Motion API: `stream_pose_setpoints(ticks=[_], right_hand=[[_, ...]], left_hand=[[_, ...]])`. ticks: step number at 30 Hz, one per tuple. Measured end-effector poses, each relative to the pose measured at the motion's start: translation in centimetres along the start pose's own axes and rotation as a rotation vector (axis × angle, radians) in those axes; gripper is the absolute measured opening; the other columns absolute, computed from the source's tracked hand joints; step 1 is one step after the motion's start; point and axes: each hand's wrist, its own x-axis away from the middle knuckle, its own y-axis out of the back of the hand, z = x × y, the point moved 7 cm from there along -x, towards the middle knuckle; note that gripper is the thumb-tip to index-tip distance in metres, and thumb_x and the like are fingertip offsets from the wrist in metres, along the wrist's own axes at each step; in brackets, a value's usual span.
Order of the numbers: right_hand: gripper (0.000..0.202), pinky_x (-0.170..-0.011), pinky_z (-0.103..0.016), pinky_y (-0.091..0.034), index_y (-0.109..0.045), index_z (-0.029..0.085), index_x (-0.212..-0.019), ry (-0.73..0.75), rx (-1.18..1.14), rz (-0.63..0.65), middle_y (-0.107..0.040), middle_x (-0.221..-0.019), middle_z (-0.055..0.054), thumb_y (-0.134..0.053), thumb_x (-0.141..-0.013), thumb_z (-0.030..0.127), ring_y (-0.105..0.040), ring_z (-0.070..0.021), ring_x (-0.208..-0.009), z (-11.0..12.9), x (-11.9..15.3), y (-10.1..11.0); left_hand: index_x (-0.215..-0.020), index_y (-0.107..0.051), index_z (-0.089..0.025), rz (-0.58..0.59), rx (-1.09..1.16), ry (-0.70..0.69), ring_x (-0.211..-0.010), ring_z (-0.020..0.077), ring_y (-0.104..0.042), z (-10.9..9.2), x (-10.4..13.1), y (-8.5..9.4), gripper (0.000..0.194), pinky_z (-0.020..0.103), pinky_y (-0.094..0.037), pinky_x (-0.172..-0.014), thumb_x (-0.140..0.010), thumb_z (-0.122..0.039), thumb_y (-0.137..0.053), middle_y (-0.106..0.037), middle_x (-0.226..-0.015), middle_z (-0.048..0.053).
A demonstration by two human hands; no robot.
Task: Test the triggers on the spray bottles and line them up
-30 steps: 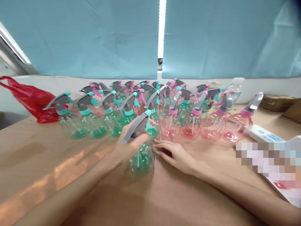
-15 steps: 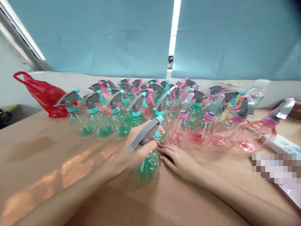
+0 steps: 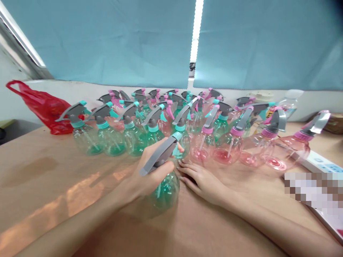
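Observation:
My left hand [image 3: 151, 171] is wrapped round the neck of a green spray bottle [image 3: 165, 194] with a grey and turquoise trigger head. That bottle stands close in front of me, its nozzle turned away. Part of its collar is hidden by my fingers. My right hand [image 3: 200, 178] rests on the table just right of it, fingers loosely extended and holding nothing. Directly beyond my hands is a front row of spray bottles: green ones [image 3: 114, 142] to the left, clear pink ones [image 3: 227, 151] with pink collars to the right.
More spray bottles crowd behind the front row on the wooden table [image 3: 37, 185]. A red plastic bag [image 3: 48, 110] lies at the back left. To the right are a white power strip [image 3: 318, 160] and a pixelated flat object [image 3: 313, 194]. A blue blind [image 3: 120, 43] hangs behind.
The view has shifted slightly, so most things sit a little further left. My left hand still grips the green spray bottle, and my right hand stays resting on the table.

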Motion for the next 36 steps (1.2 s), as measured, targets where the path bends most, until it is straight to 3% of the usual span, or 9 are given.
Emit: stream_pose_setpoints(ticks=[4,8,17,26,33,36], right_hand=[[0.037,-0.108,-0.050,-0.040,-0.056,0.019,-0.130,-0.001,0.011,0.014,-0.054,-0.139,-0.011,-0.047,-0.096,0.028,-0.046,-0.0270,-0.131,-0.09,-0.01,-0.21],[0.037,-0.107,-0.051,-0.041,-0.055,0.020,-0.131,0.001,-0.014,0.006,-0.055,-0.138,-0.011,-0.047,-0.096,0.028,-0.047,-0.0273,-0.130,-0.06,-0.05,-0.13],[0.036,-0.107,-0.050,-0.042,-0.056,0.020,-0.130,0.004,-0.015,-0.012,-0.055,-0.137,-0.011,-0.047,-0.096,0.026,-0.048,-0.0268,-0.130,0.13,-0.07,0.06],[0.037,-0.107,-0.049,-0.041,-0.056,0.018,-0.130,0.013,0.015,0.000,-0.055,-0.137,-0.012,-0.045,-0.096,0.027,-0.048,-0.0266,-0.129,0.28,-0.13,0.25],[0.037,-0.107,-0.050,-0.041,-0.056,0.019,-0.130,0.013,-0.002,-0.005,-0.056,-0.137,-0.012,-0.046,-0.095,0.026,-0.049,-0.0269,-0.129,0.24,-0.11,0.21],[0.038,-0.107,-0.048,-0.041,-0.055,0.018,-0.131,0.011,0.025,0.009,-0.055,-0.138,-0.011,-0.045,-0.096,0.027,-0.048,-0.0264,-0.130,0.17,-0.11,0.10]], left_hand=[[-0.104,-0.063,-0.028,0.010,0.020,0.002,-0.055,0.0158,-0.048,0.34,0.28,-0.35,0.029,0.027,-0.038,-0.050,-0.078,-0.025,-0.051,-0.049,-0.066,-0.003],[-0.110,-0.062,-0.029,-0.001,0.003,0.000,-0.057,0.0170,-0.052,0.71,0.47,-0.38,0.031,0.028,-0.041,-0.051,-0.080,-0.028,-0.051,-0.052,-0.066,-0.002],[-0.108,-0.063,-0.028,-0.029,-0.033,-0.020,-0.058,0.0172,-0.055,0.33,0.10,-0.55,0.032,0.027,-0.038,-0.050,-0.079,-0.028,-0.050,-0.056,-0.068,-0.001],[-0.105,-0.062,-0.028,-0.002,-0.015,-0.004,-0.062,0.0190,-0.056,0.51,-0.07,-0.79,0.029,0.027,-0.037,-0.051,-0.079,-0.029,-0.050,-0.046,-0.058,-0.004],[-0.114,-0.060,-0.026,0.015,-0.035,0.009,-0.044,0.0111,-0.038,0.18,0.08,-0.82,0.034,0.026,-0.033,-0.048,-0.081,-0.030,-0.049,-0.054,-0.060,-0.004],[-0.115,-0.060,-0.025,0.021,-0.026,-0.010,-0.045,0.0110,-0.039,-0.04,0.03,-0.84,0.035,0.026,-0.032,-0.048,-0.082,-0.027,-0.047,-0.056,-0.062,-0.003]])
